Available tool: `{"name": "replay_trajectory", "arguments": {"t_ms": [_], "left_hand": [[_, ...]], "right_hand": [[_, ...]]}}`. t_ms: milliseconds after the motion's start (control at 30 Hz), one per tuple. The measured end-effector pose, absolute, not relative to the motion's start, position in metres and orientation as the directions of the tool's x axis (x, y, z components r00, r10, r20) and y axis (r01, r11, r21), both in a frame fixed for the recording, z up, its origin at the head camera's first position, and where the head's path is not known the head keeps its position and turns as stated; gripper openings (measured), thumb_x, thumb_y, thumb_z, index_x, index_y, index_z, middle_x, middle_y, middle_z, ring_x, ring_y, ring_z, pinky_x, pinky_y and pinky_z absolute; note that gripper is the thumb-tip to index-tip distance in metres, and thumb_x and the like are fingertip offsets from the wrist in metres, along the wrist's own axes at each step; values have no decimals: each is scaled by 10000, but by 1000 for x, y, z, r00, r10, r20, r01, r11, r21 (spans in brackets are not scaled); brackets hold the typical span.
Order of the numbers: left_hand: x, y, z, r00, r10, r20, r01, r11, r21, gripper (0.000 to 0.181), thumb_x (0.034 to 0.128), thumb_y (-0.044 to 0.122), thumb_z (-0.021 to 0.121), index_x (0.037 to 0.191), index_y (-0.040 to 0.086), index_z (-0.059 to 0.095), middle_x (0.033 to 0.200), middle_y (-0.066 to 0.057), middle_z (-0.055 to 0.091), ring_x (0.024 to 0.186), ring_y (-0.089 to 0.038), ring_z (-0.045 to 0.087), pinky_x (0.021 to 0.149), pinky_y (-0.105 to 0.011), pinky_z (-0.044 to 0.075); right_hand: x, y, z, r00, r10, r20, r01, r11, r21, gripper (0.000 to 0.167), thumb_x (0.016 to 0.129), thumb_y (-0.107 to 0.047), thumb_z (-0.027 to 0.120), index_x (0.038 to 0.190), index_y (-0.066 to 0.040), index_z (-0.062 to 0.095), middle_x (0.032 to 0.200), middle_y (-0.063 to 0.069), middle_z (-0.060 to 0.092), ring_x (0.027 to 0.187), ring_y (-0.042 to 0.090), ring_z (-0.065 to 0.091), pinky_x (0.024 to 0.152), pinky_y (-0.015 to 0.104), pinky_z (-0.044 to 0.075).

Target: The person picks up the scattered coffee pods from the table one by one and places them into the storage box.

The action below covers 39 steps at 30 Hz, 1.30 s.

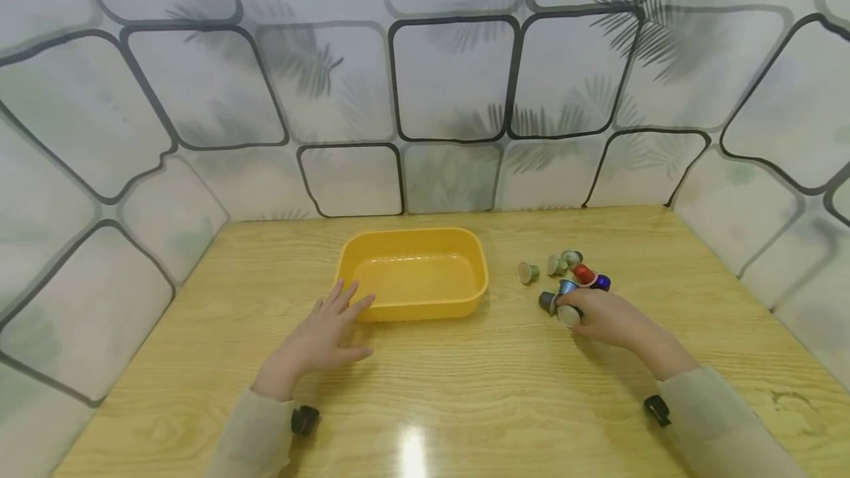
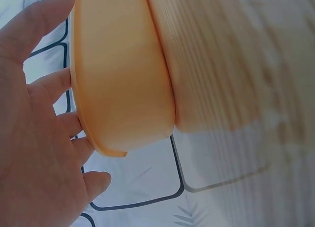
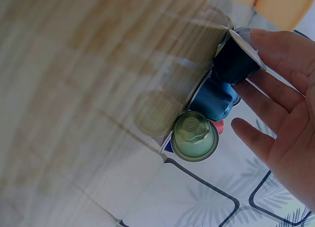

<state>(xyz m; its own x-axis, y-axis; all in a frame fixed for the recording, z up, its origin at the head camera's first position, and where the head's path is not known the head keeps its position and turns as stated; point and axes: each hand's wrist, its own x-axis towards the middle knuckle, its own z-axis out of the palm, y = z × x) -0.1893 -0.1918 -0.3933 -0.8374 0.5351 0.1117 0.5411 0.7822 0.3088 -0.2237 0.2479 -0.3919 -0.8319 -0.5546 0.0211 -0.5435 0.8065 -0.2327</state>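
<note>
A yellow plastic tray sits on the table. My left hand lies over its near left corner with fingers spread; the left wrist view shows fingertips by the tray's rim. Off to the tray's right is a loose group of coffee capsules. At its near side my right hand pinches a black capsule with a pale lid between thumb and fingers. Close about it are a dark grey capsule, a blue capsule, a red capsule and a purple-blue capsule.
Between the group and the tray lies a green capsule by itself. Another green capsule and a greyish capsule are at the group's back. Patterned panels surround the wooden table at the back and sides.
</note>
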Motion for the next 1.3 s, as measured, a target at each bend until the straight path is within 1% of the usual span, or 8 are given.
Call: {"name": "replay_trajectory", "arguments": {"t_ms": [367, 633, 767, 967, 1067, 1200, 1300], "left_hand": [[-189, -193, -394, -839, 533, 107, 538, 785, 309, 757, 786, 389, 646, 1389, 106, 286, 1432, -207, 124, 1295, -391, 18, 949, -638, 148], [-190, -194, -394, -835, 540, 111, 546, 783, 297, 765, 786, 404, 641, 1391, 106, 280, 1435, -200, 120, 1295, -389, 13, 941, -650, 142], [-190, -194, -394, -833, 541, 111, 548, 783, 293, 769, 785, 420, 635, 1393, 111, 278, 1441, -185, 112, 1297, -383, 10, 937, -655, 138], [-191, -195, -395, -834, 541, 104, 546, 786, 289, 776, 786, 453, 619, 1398, 129, 269, 1442, -178, 123, 1302, -368, 5, 940, -652, 141], [-192, -195, -396, -833, 543, 104, 548, 787, 284, 779, 787, 470, 608, 1400, 133, 265, 1443, -176, 124, 1302, -370, 9, 938, -653, 144], [-192, -196, -396, -833, 543, 108, 550, 785, 285, 777, 786, 474, 608, 1397, 132, 272, 1441, -179, 129, 1301, -374, 17, 932, -659, 148], [-191, -196, -397, -832, 543, 110, 550, 786, 280, 777, 786, 484, 602, 1396, 132, 274, 1440, -181, 133, 1299, -378, 23, 928, -662, 153]], "right_hand": [[-227, 248, -394, -833, -553, -23, -536, 816, -217, 387, 693, -16, 717, 1058, 19, 591, 1005, 147, 607, 933, 333, 558, 722, 422, 487], [-229, 249, -397, -827, -562, -32, -544, 813, -207, 394, 686, 28, 702, 1066, 5, 599, 998, 141, 617, 915, 325, 570, 689, 398, 500], [-229, 249, -396, -821, -570, -38, -551, 808, -210, 385, 687, 51, 690, 1058, 2, 602, 1006, 141, 616, 926, 329, 566, 706, 410, 495], [-228, 250, -396, -809, -585, -52, -566, 800, -197, 385, 686, 45, 702, 1054, 3, 598, 1015, 137, 610, 939, 332, 559, 728, 419, 488], [-227, 250, -396, -813, -579, -59, -560, 805, -193, 393, 681, 54, 702, 1056, 0, 597, 1018, 144, 607, 942, 344, 554, 731, 431, 484], [-226, 249, -395, -817, -570, -84, -550, 815, -182, 401, 682, 84, 683, 1063, -7, 597, 1002, 144, 612, 905, 340, 568, 701, 421, 492], [-227, 249, -395, -819, -565, -103, -545, 821, -169, 414, 680, 107, 666, 1072, -7, 596, 984, 137, 620, 856, 315, 586, 652, 382, 501]]}}
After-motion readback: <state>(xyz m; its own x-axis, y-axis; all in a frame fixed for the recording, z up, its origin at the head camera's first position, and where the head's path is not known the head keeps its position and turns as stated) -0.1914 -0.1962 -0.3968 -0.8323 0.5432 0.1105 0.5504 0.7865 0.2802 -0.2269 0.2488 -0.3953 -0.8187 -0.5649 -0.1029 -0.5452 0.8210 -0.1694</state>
